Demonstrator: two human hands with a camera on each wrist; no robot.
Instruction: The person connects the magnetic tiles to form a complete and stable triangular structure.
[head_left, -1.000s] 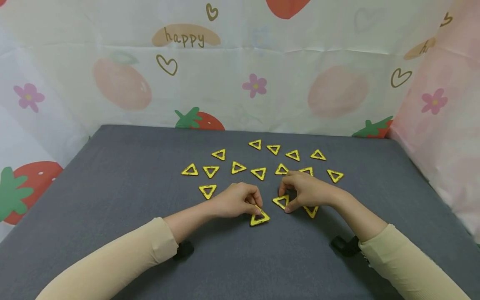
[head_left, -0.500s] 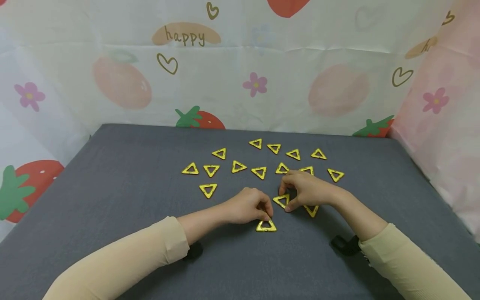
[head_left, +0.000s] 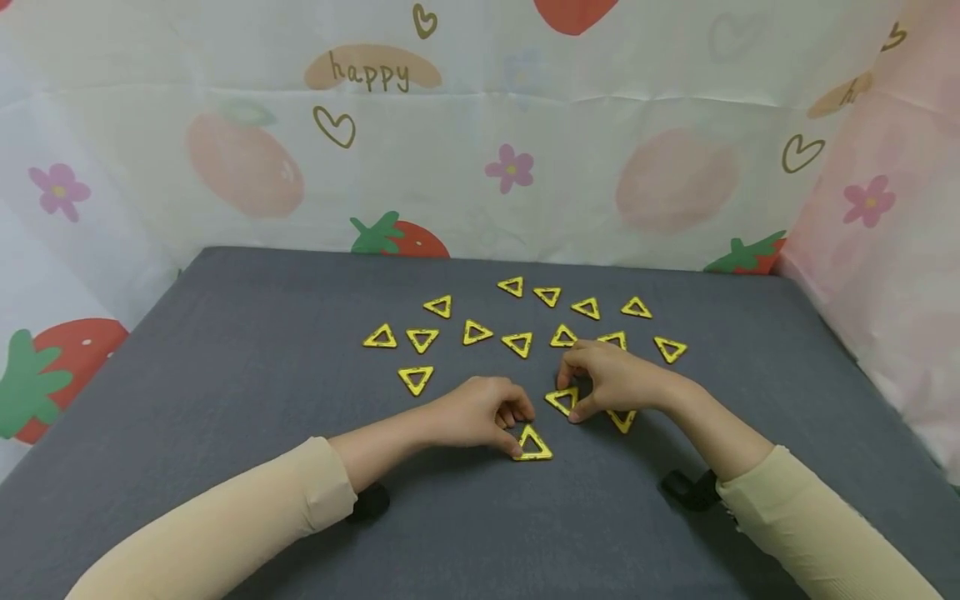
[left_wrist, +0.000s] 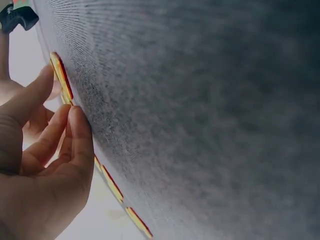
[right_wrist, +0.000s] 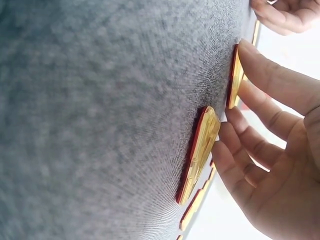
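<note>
My left hand (head_left: 480, 414) holds a yellow triangular frame tile (head_left: 532, 455) that lies flat with one point facing away. Its thumb is on the left corner, and the other fingers curl near the far point. To the right, my right hand (head_left: 618, 379) pinches another yellow triangular tile (head_left: 553, 400) between thumb and fingers. A third triangular tile (head_left: 622, 423) lies partly hidden beneath that hand. In the right wrist view this nearer tile (right_wrist: 200, 155) shows a red edge, and the thumb (right_wrist: 255, 62) rests on the pinched tile.
Several more yellow triangular tiles lie loosely spread farther back, such as one at the left (head_left: 416, 392) and one at the right (head_left: 670, 360). The grey tabletop (head_left: 450, 542) meets a strawberry-print cloth (head_left: 570, 200) behind. A black wrist device (head_left: 690, 492) sits under the right forearm.
My left hand brought its tile toward the table's near side and turned it so a point faces away; its grip shifted from the far point to the left corner. My right hand stayed put.
</note>
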